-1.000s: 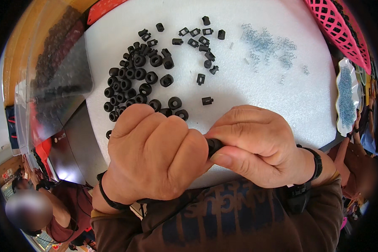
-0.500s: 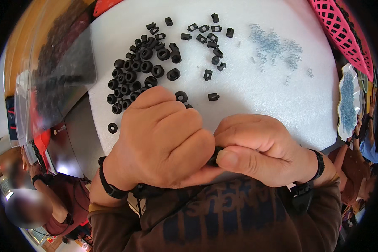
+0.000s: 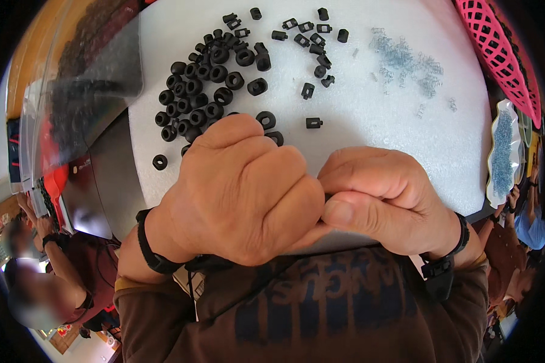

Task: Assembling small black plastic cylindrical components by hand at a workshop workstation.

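Observation:
My left hand (image 3: 248, 193) is curled into a fist, knuckles up, its fingertips hidden underneath. Against it, the thumb and fingers of my right hand (image 3: 381, 202) pinch a small black plastic part (image 3: 328, 196); only a dark sliver of it shows between the hands. Beyond my left hand lies a pile of black round hollow plastic barrels (image 3: 214, 110). Several black plungers with rectangular windows (image 3: 313, 123) are scattered farther to the right. Small metal coil springs (image 3: 402, 57) lie in a loose heap at the far right of the white foam sheet (image 3: 399, 130).
A scalloped white dish (image 3: 495, 184) of springs stands at the right, below a pink lattice basket (image 3: 496, 51). A clear plastic bin (image 3: 97, 78) with dark contents is at the left. Other people (image 3: 63, 272) sit at both sides.
Both hands stay pressed together and appear slightly higher and farther right in view. Less of the black part shows between them. The tabletop pieces have shifted in view with the head.

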The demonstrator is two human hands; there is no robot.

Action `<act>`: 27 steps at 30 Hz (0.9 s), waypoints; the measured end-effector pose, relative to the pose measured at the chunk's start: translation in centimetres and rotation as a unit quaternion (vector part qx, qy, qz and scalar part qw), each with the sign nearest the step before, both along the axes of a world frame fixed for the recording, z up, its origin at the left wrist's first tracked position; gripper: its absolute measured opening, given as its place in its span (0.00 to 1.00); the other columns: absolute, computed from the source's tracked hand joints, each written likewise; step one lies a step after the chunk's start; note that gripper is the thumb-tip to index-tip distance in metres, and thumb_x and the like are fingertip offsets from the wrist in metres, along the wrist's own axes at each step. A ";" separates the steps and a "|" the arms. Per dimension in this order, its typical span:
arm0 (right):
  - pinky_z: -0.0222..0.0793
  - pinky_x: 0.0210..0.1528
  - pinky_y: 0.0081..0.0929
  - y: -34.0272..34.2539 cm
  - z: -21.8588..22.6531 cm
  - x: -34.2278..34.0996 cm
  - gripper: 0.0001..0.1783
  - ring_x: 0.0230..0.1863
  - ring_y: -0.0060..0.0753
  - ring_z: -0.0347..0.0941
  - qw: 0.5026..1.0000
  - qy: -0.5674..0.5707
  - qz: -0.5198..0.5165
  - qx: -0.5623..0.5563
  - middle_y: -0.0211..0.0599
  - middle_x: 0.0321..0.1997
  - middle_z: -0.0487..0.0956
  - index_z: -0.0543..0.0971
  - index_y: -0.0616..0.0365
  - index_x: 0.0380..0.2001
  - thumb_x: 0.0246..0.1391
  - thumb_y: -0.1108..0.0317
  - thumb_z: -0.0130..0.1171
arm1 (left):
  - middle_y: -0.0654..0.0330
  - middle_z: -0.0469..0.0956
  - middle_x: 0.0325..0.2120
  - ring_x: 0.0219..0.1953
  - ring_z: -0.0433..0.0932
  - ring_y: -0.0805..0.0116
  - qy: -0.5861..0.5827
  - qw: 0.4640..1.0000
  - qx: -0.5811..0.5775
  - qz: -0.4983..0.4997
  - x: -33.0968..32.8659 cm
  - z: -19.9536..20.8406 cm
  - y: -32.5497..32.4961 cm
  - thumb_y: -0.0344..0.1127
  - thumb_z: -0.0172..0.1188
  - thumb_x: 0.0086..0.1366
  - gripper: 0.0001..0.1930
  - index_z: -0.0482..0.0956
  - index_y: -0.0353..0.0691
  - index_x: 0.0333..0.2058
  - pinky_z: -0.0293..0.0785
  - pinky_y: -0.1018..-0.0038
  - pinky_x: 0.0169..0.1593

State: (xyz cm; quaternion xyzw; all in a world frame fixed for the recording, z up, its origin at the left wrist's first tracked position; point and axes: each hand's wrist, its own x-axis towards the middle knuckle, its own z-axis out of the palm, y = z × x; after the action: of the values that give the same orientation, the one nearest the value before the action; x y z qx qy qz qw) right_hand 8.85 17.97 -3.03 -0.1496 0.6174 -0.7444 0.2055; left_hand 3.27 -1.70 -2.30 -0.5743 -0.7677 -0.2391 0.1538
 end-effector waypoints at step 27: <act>0.56 0.26 0.14 0.0 -0.1 0.1 0.16 0.25 0.10 0.59 0.993 -0.095 -0.029 -0.065 0.22 0.21 0.70 0.75 0.63 0.24 0.63 0.64 0.50 | 0.59 0.63 0.18 0.18 0.63 0.64 -0.001 1.000 0.028 0.009 -0.1 -1.1 0.5 0.49 0.70 0.45 0.24 0.66 0.37 0.21 0.63 0.72 0.19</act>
State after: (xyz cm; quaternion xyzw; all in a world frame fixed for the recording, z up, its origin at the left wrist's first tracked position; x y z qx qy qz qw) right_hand 8.93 17.94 -3.11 -0.0736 0.5496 -0.7994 0.2314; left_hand 3.15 -1.22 -3.45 -0.5627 -0.7658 -0.2597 0.1717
